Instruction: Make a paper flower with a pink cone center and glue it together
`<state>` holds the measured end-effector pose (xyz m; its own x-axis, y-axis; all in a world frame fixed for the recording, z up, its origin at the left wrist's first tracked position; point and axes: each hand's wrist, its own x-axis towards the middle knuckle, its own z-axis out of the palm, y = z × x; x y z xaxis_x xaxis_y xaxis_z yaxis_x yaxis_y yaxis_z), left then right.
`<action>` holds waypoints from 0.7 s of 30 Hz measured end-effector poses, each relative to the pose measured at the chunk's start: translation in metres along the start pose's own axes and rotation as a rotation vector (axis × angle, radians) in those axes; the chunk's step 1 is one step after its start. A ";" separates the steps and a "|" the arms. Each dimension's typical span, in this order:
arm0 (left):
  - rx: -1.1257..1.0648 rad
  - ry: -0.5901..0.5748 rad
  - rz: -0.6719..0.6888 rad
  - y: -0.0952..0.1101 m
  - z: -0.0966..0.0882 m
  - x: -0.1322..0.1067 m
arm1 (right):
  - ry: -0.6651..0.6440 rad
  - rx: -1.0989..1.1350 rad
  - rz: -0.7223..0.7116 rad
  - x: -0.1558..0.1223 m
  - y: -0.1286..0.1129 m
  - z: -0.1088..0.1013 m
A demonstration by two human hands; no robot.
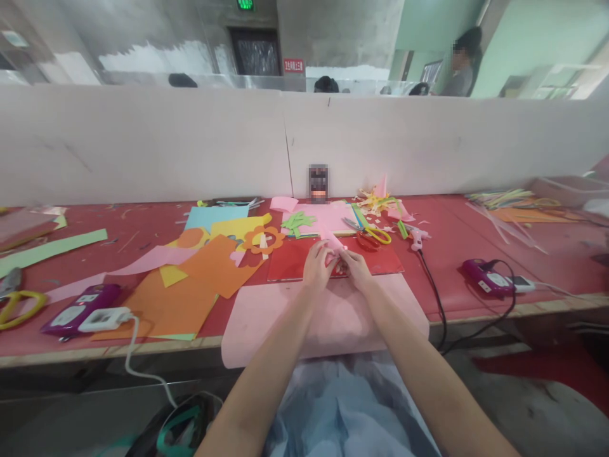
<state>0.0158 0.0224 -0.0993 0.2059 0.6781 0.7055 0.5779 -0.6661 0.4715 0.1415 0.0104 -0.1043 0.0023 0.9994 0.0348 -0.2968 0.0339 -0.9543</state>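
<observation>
My left hand (318, 265) and my right hand (356, 269) meet over a red board (285, 260) on the table. Between them is a piece of pink paper (332, 238), its upper end sticking out past the fingers. Both hands are closed, with thumbs and fingertips pinching the paper. My palms hide its lower part. Just beyond the right hand lie scissors (379, 235) with yellow handles. Green paper strips (297, 223) and an orange paper flower (263, 240) lie beyond and left of the left hand. A large pink sheet (266, 317) hangs over the table edge under my forearms.
A pink glue gun (419, 238) with a black cord lies at the right. Purple power boxes (488, 279) with cables stand on both sides. Coloured paper sheets (174, 292) cover the left. A white partition (190, 139) closes the back; a person (464, 66) is beyond it.
</observation>
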 end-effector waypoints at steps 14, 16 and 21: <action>0.042 0.002 -0.044 0.002 0.000 -0.001 | 0.014 -0.020 -0.015 -0.001 -0.002 0.004; 0.055 0.005 -0.044 0.003 0.000 -0.001 | 0.013 -0.027 -0.015 0.000 -0.001 0.004; 0.076 0.016 -0.042 0.005 0.000 0.000 | 0.054 -0.051 -0.008 0.001 0.000 0.005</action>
<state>0.0181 0.0189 -0.0971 0.1683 0.6994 0.6946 0.6440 -0.6115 0.4597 0.1364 0.0109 -0.1026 0.0567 0.9980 0.0276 -0.2471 0.0408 -0.9681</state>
